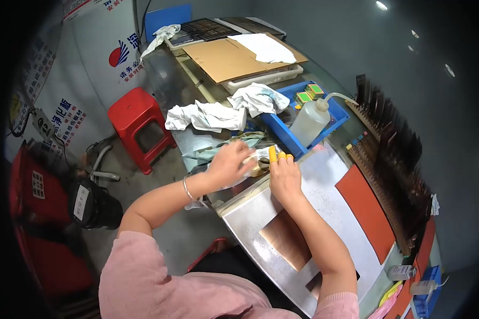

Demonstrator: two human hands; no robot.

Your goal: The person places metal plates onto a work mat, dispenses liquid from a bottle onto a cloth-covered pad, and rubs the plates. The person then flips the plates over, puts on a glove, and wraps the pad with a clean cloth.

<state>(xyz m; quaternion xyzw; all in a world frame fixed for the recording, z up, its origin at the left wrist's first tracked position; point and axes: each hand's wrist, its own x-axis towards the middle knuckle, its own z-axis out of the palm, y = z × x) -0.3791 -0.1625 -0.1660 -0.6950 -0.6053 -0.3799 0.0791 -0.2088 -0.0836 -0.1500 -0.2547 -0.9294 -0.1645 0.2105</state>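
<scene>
Plastic film point(263, 152), clear and crumpled, lies with a yellow-brown piece point(257, 171) near the left edge of the counter point(167, 87), between hands held apart: the left hand point(230, 164) blurred, fingers spread, the right hand point(285, 175) yellow-tipped and just beside the piece, though whether either grips cannot be told. Right of them, a strip of pale sheet point(322, 186) gives room as far as the red-orange mat point(366, 207), while a blue tray point(283, 136) holding a white bottle point(308, 125) bounds the far side. Beyond the counter's left edge, floor point(159, 212) stretches toward a red stool point(130, 114).
</scene>
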